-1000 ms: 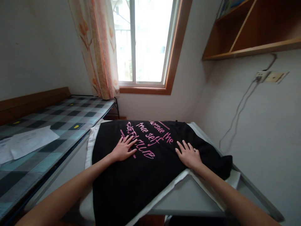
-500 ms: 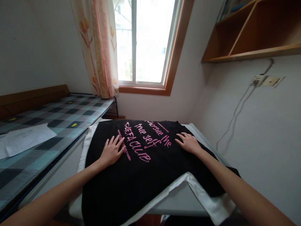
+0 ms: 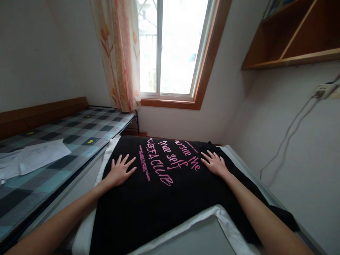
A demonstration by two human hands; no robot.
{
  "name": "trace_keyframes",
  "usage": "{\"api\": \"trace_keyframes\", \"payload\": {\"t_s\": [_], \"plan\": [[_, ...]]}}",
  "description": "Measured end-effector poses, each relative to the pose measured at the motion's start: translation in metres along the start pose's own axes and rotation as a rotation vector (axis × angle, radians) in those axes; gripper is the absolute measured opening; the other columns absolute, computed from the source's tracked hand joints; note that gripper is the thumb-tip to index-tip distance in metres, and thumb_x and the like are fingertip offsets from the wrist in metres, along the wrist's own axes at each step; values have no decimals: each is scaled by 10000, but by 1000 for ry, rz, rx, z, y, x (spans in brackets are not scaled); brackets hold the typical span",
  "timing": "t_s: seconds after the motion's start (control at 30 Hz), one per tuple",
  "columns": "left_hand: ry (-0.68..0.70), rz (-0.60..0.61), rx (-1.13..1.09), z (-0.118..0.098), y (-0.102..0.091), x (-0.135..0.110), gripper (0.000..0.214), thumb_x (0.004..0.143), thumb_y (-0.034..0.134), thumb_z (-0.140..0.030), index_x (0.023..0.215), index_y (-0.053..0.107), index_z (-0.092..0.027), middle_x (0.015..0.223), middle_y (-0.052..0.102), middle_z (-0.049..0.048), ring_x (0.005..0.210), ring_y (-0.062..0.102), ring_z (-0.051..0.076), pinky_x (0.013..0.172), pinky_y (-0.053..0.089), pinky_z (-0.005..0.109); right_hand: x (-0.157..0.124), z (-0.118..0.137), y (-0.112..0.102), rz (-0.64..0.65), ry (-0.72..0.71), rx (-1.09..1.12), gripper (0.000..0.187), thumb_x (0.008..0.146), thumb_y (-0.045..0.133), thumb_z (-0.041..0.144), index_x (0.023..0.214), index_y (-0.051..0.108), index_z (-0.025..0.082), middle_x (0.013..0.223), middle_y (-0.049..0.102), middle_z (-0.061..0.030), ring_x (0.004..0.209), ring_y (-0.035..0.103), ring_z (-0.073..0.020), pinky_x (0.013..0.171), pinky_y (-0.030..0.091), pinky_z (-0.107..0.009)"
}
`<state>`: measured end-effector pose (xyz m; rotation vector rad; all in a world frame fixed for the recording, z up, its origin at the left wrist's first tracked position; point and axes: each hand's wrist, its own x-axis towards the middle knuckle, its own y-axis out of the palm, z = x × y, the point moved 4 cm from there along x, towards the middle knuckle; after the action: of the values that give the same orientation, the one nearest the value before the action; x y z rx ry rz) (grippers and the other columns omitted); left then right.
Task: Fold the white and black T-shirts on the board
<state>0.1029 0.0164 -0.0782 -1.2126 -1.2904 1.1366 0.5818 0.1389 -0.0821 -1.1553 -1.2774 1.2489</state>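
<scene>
A black T-shirt (image 3: 143, 209) with pink lettering lies spread sideways over a grey table (image 3: 193, 237). White cloth (image 3: 204, 214) shows along its edges, beneath the black fabric. My left hand (image 3: 120, 171) rests on the shirt, left of the lettering, palm down with fingers spread. On the other side, my right hand (image 3: 215, 163) lies flat on the fabric near the neck end, just right of the lettering, its fingers stretched out. Neither hand grips anything. The shirt's far edge drops out of sight behind the table.
At the left stands a bed with a checked mattress (image 3: 77, 132), papers (image 3: 45, 156) lying on it. A curtain (image 3: 124, 63) hangs beside the window (image 3: 180, 46). A wooden shelf (image 3: 300, 60) juts from the right wall, above a socket (image 3: 322, 91) with a hanging cord.
My left hand has slid left across the shirt, away from the lettering, with its fingers spread wider. My right hand stays near the neck end. The view has shifted slightly.
</scene>
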Motion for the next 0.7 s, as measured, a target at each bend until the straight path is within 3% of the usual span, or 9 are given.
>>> {"api": "trace_keyframes", "payload": {"t_s": [0.13,0.23,0.33,0.5,0.7], "plan": [[83,29,-15,8,-4,50,634,906,276,-654,1474,324,-377,1583,244,47,1445,168,381,1107,161,626,4,2,-3,-43,21,-40,627,927,216,601,1492,317,348,1594,213,3,1452,129,-346,1136,156,-579],[144,54,-28,7,-9,82,623,905,277,-647,1462,351,-376,1586,238,34,1450,158,367,1109,151,625,2,11,-4,-78,-193,-72,598,936,256,539,1486,343,318,1589,224,29,1471,35,-303,1164,74,-551],[116,48,-32,-7,-10,102,649,894,271,-668,1410,450,-318,1559,307,71,1433,203,381,1097,161,639,-4,15,-3,-57,-355,-23,562,949,255,517,1483,328,358,1579,249,43,1470,111,-245,1172,120,-505],[-84,-106,-74,-32,-6,107,777,883,192,-712,1362,478,-170,1487,399,180,1420,237,386,1106,172,622,-10,15,0,-10,-312,-2,603,948,225,568,1504,277,340,1586,224,22,1455,186,-236,1167,161,-485],[2,-107,-55,-31,-1,91,741,894,229,-687,1454,385,-228,1571,267,103,1458,135,351,1144,137,571,-23,22,-3,-7,-266,-21,610,952,222,558,1511,267,318,1588,218,8,1455,187,-235,1167,170,-466]]}}
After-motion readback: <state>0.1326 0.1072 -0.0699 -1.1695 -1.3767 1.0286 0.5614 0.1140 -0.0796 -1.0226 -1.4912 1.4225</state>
